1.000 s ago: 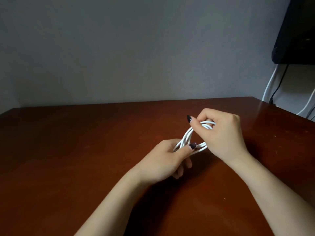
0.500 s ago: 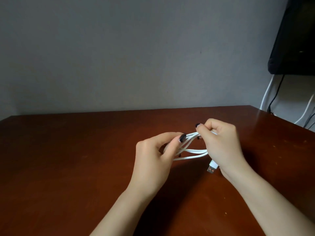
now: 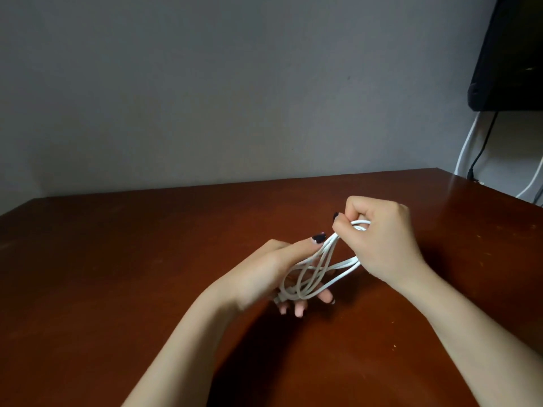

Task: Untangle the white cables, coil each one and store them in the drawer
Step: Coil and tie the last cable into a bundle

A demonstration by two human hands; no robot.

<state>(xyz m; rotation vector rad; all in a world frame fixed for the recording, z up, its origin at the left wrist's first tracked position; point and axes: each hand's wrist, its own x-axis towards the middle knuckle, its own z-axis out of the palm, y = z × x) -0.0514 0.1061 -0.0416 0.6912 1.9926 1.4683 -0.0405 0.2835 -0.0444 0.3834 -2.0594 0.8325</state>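
Two grips share one cable, held just above the tabletop, right of centre in the frame. The right grip pinches the top of the loops between thumb and forefinger. The left grip has its fingers threaded through the lower loops, with the thumb laid against the strands. Coiling looks to be the step in hand: several turns are gathered, but loose and uneven. The next move probably calls for evening the loops and securing the free end. No drawer shows. The reddish-brown wood, lightly scuffed, meets a grey wall. A dark screen sits upper right, with wires hanging below it.
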